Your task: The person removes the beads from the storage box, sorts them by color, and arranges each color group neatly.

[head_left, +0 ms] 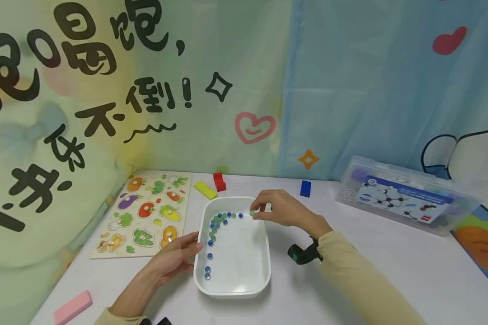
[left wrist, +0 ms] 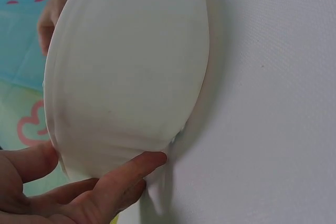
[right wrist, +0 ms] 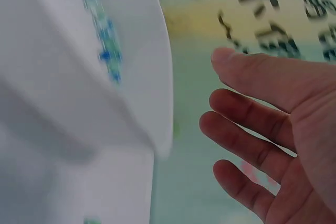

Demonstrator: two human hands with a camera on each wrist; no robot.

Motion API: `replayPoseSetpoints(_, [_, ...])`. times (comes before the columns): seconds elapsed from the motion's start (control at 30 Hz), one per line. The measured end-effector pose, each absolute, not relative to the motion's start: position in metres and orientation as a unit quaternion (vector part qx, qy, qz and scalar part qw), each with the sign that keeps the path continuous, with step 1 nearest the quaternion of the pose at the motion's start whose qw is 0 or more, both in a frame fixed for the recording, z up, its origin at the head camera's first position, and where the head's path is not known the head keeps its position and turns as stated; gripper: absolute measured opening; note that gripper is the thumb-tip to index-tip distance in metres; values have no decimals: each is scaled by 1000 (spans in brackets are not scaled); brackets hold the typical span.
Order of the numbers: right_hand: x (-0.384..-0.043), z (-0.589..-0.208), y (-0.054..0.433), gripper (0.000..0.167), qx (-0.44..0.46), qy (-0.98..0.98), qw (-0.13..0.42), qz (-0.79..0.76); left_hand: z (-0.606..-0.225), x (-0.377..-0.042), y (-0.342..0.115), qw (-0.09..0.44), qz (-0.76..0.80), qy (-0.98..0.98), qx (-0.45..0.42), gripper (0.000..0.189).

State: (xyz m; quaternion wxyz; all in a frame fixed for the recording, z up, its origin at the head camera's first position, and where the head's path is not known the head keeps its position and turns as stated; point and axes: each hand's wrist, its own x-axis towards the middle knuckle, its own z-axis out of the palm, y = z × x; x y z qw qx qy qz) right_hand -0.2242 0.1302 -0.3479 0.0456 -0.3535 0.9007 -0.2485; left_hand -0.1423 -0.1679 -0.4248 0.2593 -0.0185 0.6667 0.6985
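Observation:
A white rectangular tray (head_left: pixel 240 257) stands before me, with several blue and green glass marbles (head_left: pixel 213 232) curving along its far and left sides. My left hand (head_left: pixel 175 255) grips the tray's left side. In the left wrist view the thumb (left wrist: pixel 44 161) lies at the rim and the fingers (left wrist: pixel 126 174) reach along the tray's outer wall. Over the far right corner, my right hand (head_left: pixel 282 208) pinches a green marble (head_left: pixel 252 213) at its fingertips. From the right wrist, the thumb (right wrist: pixel 257 77) and other fingers show, while the marble is hidden.
Left of the tray lies a vegetable puzzle board (head_left: pixel 124 212). Yellow (head_left: pixel 205 190), red (head_left: pixel 219 182) and blue (head_left: pixel 305 188) blocks lie beyond it, and a pink block (head_left: pixel 72 308) is at near left. A clear plastic box (head_left: pixel 406 196) stands at the back right, before a printed curtain (head_left: pixel 349 90).

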Motion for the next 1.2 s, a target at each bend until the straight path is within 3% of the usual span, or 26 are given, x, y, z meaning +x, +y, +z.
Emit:
replayPoseSetpoints(0.17, [-240, -357, 169, 17, -297, 913, 22, -279, -426, -142, -170, 261, 699, 666, -15, 65])
replayPoseSetpoints(0.53, [-263, -410, 227, 17, -183, 946, 37, -266, -429, -142, -169, 258, 698, 668, -5, 66])
replayPoseSetpoints(0.7, [-264, -429, 234, 18, -154, 947, 49, -279, -429, -142, -167, 260, 696, 669, -14, 65])
replayPoseSetpoints(1.2, [-267, -454, 222, 16, -143, 950, -17, -278, -427, -142, -168, 258, 691, 675, -25, 65])
